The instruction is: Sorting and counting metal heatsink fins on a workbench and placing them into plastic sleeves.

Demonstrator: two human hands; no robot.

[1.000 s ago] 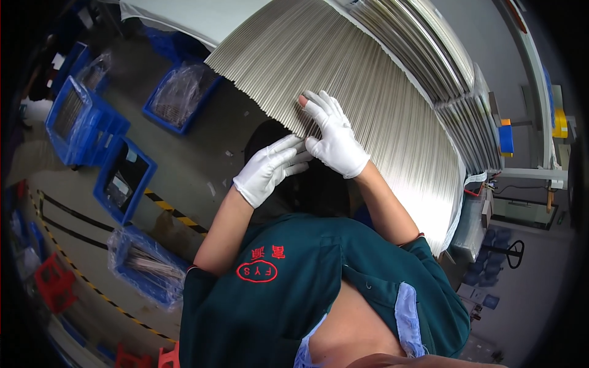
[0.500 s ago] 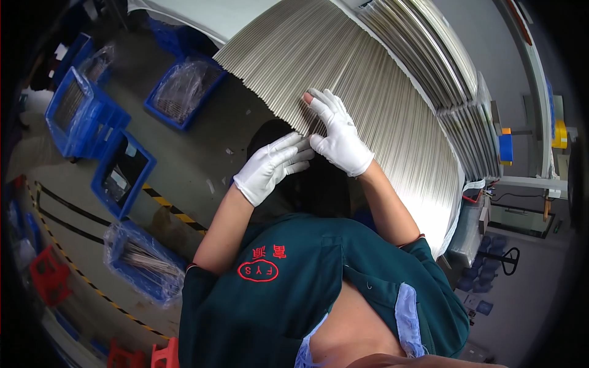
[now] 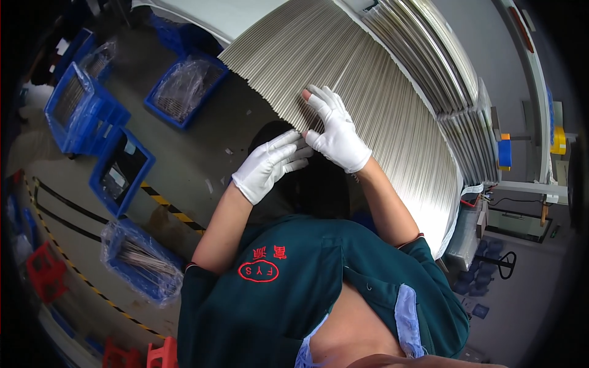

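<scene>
A wide fan of thin silvery metal rods [image 3: 380, 92] lies side by side on a curved bed in front of me. My right hand [image 3: 336, 130], in a white glove with open fingertips, lies flat on the rods near their lower ends, fingers spread. My left hand [image 3: 269, 167], gloved the same way, reaches in from the left. Its straight fingers touch the rod ends just below the right hand's wrist. Neither hand shows anything gripped. My green short-sleeved shirt [image 3: 294, 294] fills the lower middle.
Blue crates [image 3: 184, 89] lined with clear plastic and holding metal rods stand on the grey floor at left, another [image 3: 138, 264] lower down. Yellow-black floor tape [image 3: 172, 211] runs past them. Red crates [image 3: 43, 270] sit at bottom left. A wheeled stool base [image 3: 491, 264] stands at right.
Hardly anything differs. My right hand has crept slightly farther up the rods, and my left hand stays at the rod ends.
</scene>
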